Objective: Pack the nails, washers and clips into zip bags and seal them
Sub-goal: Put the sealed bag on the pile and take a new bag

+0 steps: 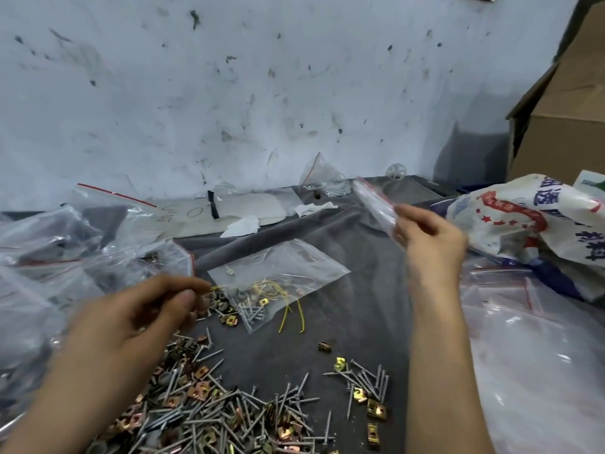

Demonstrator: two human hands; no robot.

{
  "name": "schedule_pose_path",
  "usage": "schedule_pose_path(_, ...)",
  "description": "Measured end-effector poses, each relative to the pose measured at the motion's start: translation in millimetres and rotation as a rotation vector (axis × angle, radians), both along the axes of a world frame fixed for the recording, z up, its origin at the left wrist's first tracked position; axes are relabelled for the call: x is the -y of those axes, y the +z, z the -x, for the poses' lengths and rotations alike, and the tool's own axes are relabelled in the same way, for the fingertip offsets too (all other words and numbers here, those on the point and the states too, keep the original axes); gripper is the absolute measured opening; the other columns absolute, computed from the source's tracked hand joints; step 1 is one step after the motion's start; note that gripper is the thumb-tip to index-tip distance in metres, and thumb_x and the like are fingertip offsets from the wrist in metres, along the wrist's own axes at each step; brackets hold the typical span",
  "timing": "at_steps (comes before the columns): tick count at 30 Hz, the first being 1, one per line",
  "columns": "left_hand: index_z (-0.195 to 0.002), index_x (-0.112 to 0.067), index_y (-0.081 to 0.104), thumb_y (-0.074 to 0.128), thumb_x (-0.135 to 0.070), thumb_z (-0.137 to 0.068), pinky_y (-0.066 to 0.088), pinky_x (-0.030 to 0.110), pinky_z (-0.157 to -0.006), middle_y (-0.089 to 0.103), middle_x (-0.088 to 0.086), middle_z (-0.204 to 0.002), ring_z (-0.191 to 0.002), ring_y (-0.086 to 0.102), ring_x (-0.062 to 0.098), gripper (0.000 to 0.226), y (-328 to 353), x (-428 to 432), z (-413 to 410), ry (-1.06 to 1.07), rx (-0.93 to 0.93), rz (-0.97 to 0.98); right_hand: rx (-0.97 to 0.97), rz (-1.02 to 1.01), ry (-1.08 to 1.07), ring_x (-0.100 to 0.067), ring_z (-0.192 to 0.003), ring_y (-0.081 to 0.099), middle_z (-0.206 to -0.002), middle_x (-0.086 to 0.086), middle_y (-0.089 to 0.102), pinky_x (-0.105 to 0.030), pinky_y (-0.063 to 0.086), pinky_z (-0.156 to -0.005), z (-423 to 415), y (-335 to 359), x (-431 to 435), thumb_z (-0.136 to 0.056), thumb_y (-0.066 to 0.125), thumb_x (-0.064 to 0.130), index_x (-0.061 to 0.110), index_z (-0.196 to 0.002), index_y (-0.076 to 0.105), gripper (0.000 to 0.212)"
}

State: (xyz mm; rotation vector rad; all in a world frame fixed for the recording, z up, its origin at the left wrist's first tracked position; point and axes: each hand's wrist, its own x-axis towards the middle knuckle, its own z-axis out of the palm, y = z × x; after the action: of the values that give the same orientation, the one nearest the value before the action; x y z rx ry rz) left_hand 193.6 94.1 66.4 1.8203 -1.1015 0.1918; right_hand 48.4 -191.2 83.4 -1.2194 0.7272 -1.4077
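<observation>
My right hand (432, 240) grips a small empty zip bag (373, 199) with a red strip, held up over the grey cloth. My left hand (144, 306) pinches thin yellow wire ties (214, 287) between thumb and fingers at the left. A clear zip bag (288, 273) lies flat in the middle, holding nails, clips, washers and yellow ties. A big loose pile of grey nails (229, 411) mixed with gold clips (376, 409) covers the near cloth. Dark washers (217, 303) lie beside my left fingertips.
Heaps of clear zip bags lie at the left (82, 244) and at the right (537, 339). A printed woven sack (523, 221) and a cardboard box (563, 126) stand at the right. A stained wall (262, 77) closes the back, with a filled bag (324, 178) near it.
</observation>
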Motion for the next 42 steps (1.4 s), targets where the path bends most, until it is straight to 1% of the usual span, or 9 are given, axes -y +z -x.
schedule_pose_path(4, -0.091, -0.038, 0.074, 0.065, -0.036, -0.075, 0.052, 0.011, -0.069, 0.075, -0.006, -0.085, -0.078, 0.072, 0.009, 0.018, 13, 9, 23, -0.114, -0.341, 0.183, -0.115, 0.353, 0.471, -0.001, -0.058, 0.063, -0.06, 0.013, 0.061, -0.014, 0.05, -0.055, -37, 34, -79, -0.075, 0.071, -0.006, 0.024, -0.078, 0.07, 0.03)
schedule_pose_path(8, -0.095, -0.026, 0.075, 0.062, -0.036, -0.073, 0.056, 0.021, -0.077, 0.075, 0.0, -0.092, -0.085, 0.072, 0.016, 0.027, 20, 7, 26, -0.117, -0.508, 0.293, -0.312, 0.439, 0.706, -0.016, -0.067, 0.069, -0.063, 0.007, 0.063, -0.035, 0.059, -0.072, -61, 31, -132, -0.076, 0.073, -0.001, 0.027, -0.076, 0.069, 0.027)
schedule_pose_path(12, -0.088, -0.015, 0.076, 0.063, -0.036, -0.075, 0.056, 0.022, -0.07, 0.075, 0.006, -0.091, -0.084, 0.072, 0.021, 0.028, 17, 6, 18, -0.056, -0.63, 0.321, -0.419, 0.482, 0.741, -0.013, -0.076, 0.067, -0.08, 0.002, 0.067, -0.031, 0.055, -0.076, -65, 27, -143, -0.077, 0.074, 0.005, 0.026, -0.07, 0.068, 0.023)
schedule_pose_path(18, -0.081, -0.017, 0.076, 0.06, -0.048, -0.074, 0.054, 0.021, -0.058, 0.075, 0.008, -0.086, -0.07, 0.07, 0.017, 0.036, 21, 6, 19, -0.029, -0.713, 0.334, -0.518, 0.478, 0.735, 0.002, -0.065, 0.061, -0.065, 0.011, 0.066, -0.011, 0.044, -0.062, -65, 26, -147, -0.077, 0.075, 0.014, 0.027, -0.064, 0.065, 0.021)
schedule_pose_path(27, -0.075, -0.008, 0.074, 0.057, -0.014, -0.09, 0.053, 0.019, -0.053, 0.073, 0.009, -0.073, -0.061, 0.067, 0.012, 0.023, 23, 0, 18, -0.004, -0.657, 0.259, -0.628, 0.485, 0.777, -0.007, -0.056, 0.057, -0.065, 0.0, 0.066, -0.024, 0.048, -0.056, -68, 21, -152, -0.069, 0.082, 0.013, 0.022, -0.057, 0.055, 0.03)
schedule_pose_path(31, -0.078, -0.008, 0.069, 0.054, -0.02, -0.088, 0.051, 0.016, -0.058, 0.073, 0.005, -0.072, -0.063, 0.066, 0.009, 0.021, 26, -6, 15, -0.051, -0.535, 0.147, -0.492, 0.324, 0.927, -0.005, -0.057, 0.054, -0.06, -0.001, 0.062, -0.018, 0.045, -0.055, -60, 27, -146, -0.072, 0.079, 0.014, 0.019, -0.061, 0.055, 0.027)
schedule_pose_path(35, -0.064, -0.013, 0.067, 0.057, -0.018, -0.09, 0.051, 0.017, -0.059, 0.068, 0.003, -0.062, -0.059, 0.062, 0.008, 0.028, 26, -12, 14, -0.037, -0.46, 0.094, -0.294, 0.175, 0.888, -0.022, -0.068, 0.055, -0.069, -0.014, 0.06, -0.036, 0.043, -0.067, -56, 32, -130, -0.079, 0.069, 0.002, 0.014, -0.067, 0.052, 0.024)
schedule_pose_path(39, -0.062, -0.019, 0.063, 0.057, -0.028, -0.082, 0.04, 0.015, -0.046, 0.062, 0.0, -0.053, -0.046, 0.051, 0.004, 0.023, 27, -12, 20, 0.043, -0.293, -0.088, -0.462, 0.382, 0.851, -0.014, -0.059, 0.053, -0.064, 0.0, 0.057, -0.027, 0.043, -0.058, -56, 28, -125, -0.076, 0.068, -0.003, 0.022, -0.09, 0.054, 0.032)
schedule_pose_path(42, -0.06, -0.015, 0.057, 0.047, -0.033, -0.068, 0.033, 0.024, -0.044, 0.054, 0.003, -0.049, -0.041, 0.041, 0.006, 0.022, 27, -8, 24, 0.038, -0.189, -0.245, -0.588, 0.613, 0.922, -0.007, -0.061, 0.056, -0.092, 0.007, 0.061, -0.019, 0.046, -0.058, -58, 25, -133, -0.074, 0.069, 0.0, 0.041, -0.113, 0.053, 0.059)
